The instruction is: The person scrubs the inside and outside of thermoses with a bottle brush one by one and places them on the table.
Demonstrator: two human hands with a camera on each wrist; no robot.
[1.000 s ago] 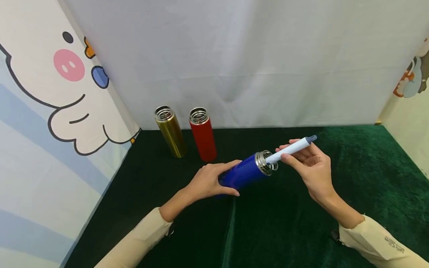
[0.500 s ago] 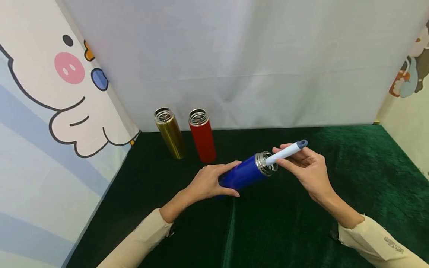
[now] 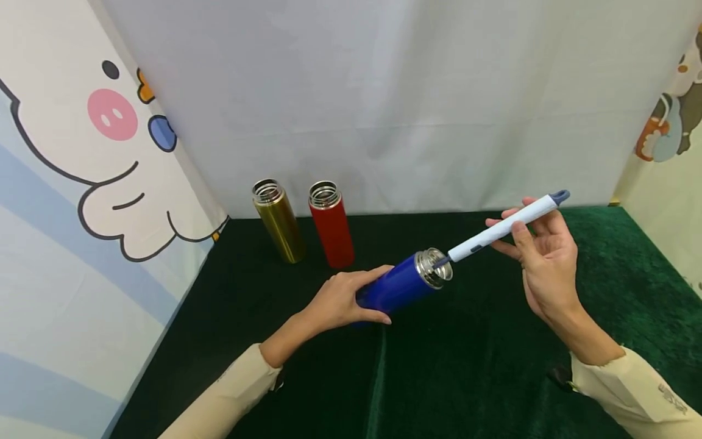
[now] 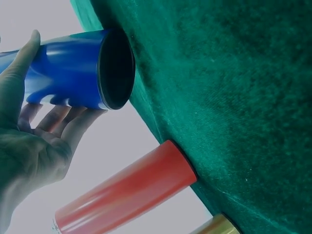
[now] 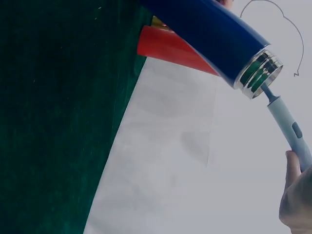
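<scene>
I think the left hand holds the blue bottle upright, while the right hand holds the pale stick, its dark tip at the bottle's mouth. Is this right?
Not quite: the head view shows the left hand holding the blue bottle tilted, not upright, leaning towards the right hand. That right hand does hold the pale stick, its dark tip at the bottle's mouth.

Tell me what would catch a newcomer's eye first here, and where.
Probably the blue bottle, tilted in the left hand mid-view, with the pale stick in the right hand reaching into it. Next, the upright red bottle and gold bottle, side by side behind it and to its left. The pink cartoon snout at far left may also draw a glance.
</scene>
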